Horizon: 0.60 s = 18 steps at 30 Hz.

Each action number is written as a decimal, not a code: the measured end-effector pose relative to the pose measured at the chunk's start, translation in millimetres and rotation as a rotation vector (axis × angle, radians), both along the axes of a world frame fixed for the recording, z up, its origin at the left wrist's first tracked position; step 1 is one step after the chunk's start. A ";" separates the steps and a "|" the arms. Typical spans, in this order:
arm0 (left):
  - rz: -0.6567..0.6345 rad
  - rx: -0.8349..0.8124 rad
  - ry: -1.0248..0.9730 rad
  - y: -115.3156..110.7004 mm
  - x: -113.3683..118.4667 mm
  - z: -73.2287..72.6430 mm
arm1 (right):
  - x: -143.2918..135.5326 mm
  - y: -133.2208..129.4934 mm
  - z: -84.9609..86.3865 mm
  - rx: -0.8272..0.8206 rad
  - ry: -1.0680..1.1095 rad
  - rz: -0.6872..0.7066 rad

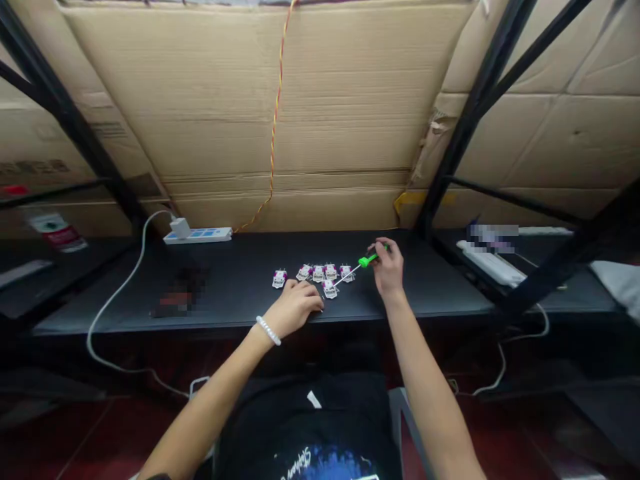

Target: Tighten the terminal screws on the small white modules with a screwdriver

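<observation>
Several small white-and-purple parts lie on the black table, most in a loose row, with one white-and-purple part (329,289) nearer the front edge. My right hand (389,267) is closed on the green handle of a screwdriver (365,261), whose thin shaft slants down-left to that nearer part. Just left of this part, my left hand (299,303) rests at the table's front edge, fingers bent together; whatever they hold, if anything, is too small to name. Another white-and-purple part (279,279) sits apart at the row's left end.
A white power strip (205,235) with a plugged-in charger stands at the back left, its white cable looping over the front edge. A dark blurred object (177,298) lies left. Black metal posts (450,153) rise at both sides before a cardboard wall.
</observation>
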<state>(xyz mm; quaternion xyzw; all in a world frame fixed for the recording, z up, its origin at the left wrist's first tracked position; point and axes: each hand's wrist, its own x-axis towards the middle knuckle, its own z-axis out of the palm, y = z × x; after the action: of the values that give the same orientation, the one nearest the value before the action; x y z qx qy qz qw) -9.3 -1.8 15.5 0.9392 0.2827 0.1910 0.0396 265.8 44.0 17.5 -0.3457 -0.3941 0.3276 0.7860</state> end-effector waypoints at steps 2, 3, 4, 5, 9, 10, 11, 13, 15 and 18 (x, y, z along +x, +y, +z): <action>-0.006 0.012 0.005 0.5 0.2 -0.8 | -0.1 -0.3 0.1 -0.003 0.006 0.002; -0.008 0.024 0.010 0.8 0.3 -1.3 | -0.3 -0.4 0.1 -0.004 0.010 0.005; -0.011 0.036 0.019 1.0 0.6 -1.8 | -0.5 -0.6 0.2 -0.004 0.013 0.008; -0.014 0.048 0.027 1.3 0.9 -2.3 | -0.9 -0.8 0.4 -0.003 0.017 0.010; -0.001 0.092 0.007 2.5 0.3 -1.8 | -1.8 -2.6 5.5 0.032 0.047 0.011; 0.004 0.103 -0.014 2.9 -0.7 -0.8 | -1.6 -4.1 8.5 0.049 0.058 0.011; 0.013 0.116 -0.039 3.1 -2.1 0.6 | -1.2 -6.6 12.4 0.067 0.069 0.013; 0.031 0.142 -0.099 3.0 -5.8 4.6 | -0.1 -15.6 22.6 0.098 0.079 0.032; 0.046 0.173 -0.165 1.6 -9.6 10.1 | -0.2 -30.9 35.1 0.117 0.046 0.101; 0.051 0.241 -0.272 -2.8 -13.7 19.2 | -8.4 -62.7 53.1 0.086 -0.260 0.178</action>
<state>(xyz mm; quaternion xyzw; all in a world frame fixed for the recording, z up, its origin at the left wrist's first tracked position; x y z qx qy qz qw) -23.0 -4.6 34.7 0.8950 0.2735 0.3499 -0.0403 257.5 -18.7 70.6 -0.3150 -0.5353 0.3311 0.7103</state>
